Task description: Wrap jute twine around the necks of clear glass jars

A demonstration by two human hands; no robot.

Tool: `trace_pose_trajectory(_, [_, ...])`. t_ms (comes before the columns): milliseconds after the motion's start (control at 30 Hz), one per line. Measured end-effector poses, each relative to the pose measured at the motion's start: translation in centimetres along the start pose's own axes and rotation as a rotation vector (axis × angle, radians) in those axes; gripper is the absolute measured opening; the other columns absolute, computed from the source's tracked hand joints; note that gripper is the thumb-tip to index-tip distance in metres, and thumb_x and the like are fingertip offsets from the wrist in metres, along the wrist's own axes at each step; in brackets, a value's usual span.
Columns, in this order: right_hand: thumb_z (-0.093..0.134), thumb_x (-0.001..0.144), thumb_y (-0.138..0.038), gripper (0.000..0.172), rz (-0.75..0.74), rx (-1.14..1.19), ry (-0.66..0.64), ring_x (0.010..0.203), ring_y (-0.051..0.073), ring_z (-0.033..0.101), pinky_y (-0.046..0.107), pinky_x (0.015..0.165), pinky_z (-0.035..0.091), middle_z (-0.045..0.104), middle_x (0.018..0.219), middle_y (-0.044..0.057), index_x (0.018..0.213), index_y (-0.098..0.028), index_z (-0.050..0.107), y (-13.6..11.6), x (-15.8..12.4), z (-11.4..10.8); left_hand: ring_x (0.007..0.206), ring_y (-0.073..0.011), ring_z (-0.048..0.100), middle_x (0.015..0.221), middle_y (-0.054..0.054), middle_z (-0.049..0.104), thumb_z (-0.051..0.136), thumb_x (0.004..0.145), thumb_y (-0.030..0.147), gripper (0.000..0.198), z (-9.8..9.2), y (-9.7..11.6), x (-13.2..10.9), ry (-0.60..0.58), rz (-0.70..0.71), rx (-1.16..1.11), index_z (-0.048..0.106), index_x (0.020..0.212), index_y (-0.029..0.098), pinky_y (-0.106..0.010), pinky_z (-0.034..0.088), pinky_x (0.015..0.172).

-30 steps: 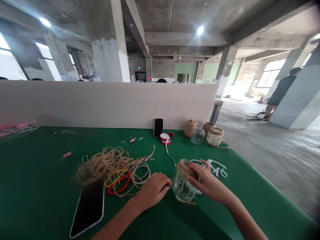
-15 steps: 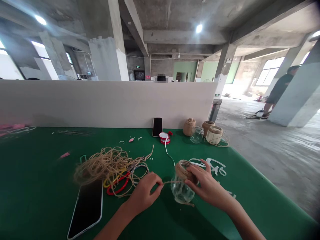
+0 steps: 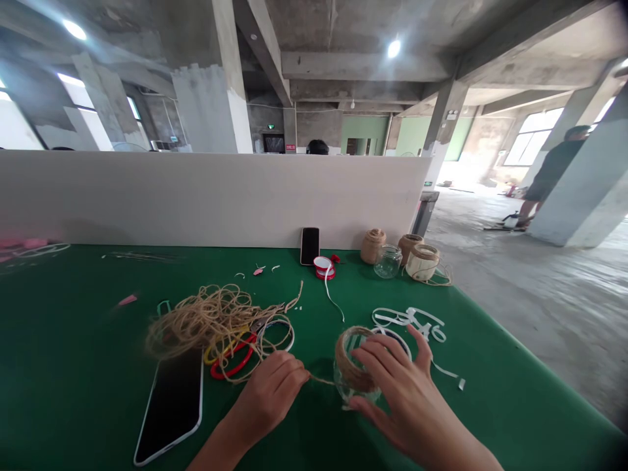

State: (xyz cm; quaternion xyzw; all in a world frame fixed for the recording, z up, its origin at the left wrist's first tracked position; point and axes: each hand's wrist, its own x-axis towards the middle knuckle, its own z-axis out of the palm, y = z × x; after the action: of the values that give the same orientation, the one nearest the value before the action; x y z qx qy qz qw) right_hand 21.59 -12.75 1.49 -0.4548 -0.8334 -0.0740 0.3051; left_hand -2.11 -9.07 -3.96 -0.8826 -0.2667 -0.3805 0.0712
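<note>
Left hand (image 3: pixel 275 387) pinches; right hand (image 3: pixel 407 392) grips, fingers splayed.

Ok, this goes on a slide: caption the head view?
Left hand holds twine running to a jar gripped by the right hand.

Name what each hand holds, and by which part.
Left hand: a twine strand, pinched beside the glass jar. Right hand: the jar, by its twine-wrapped neck.

My right hand (image 3: pixel 409 392) on the jar (image 3: pixel 349 366) on the worktop (image 3: pixel 73 366), my left hand (image 3: pixel 275 392) left of it. Farther left, twine heap (image 3: pixel 210 320), partly over scissors (image 3: pixel 214 371) and near phone (image 3: pixel 169 405). Four jars (image 3: pixel 387 263) behind, rightward, before the partition (image 3: pixel 210 196).
</note>
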Motion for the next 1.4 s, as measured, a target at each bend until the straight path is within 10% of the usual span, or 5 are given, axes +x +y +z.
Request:
trace_pose_trajectory(600, [0.055,0.08,-0.018,0.007,-0.018,0.291,-0.343,0.089,0.013,0.051,0.047,0.103,0.003,0.059,0.077,-0.005,0.074,-0.021,0.055,-1.7,5.2,-0.6,0.086,-0.0202,0.058,0.086,-0.01,0.064,0.048,0.085,0.006,0.013,-0.4,1.0,1.7,0.163,0.233,0.144,0.058,0.093,0.009,-0.037,0.047,0.078])
trace_pose_trajectory(1400, [0.044,0.085,-0.015,0.012,-0.151,-0.104,0.005,0.085,0.018,0.05,0.056,0.102,0.009,0.055,0.075,0.0,0.076,-0.019,0.052,-1.8,3.4,1.7,0.062,-0.0148,0.05,0.065,-0.001,0.053,0.044,0.081,0.016,0.014,0.4,4.6,4.0,0.15,-0.641,-0.307,0.052,0.07,0.018,-0.023,0.041,0.057])
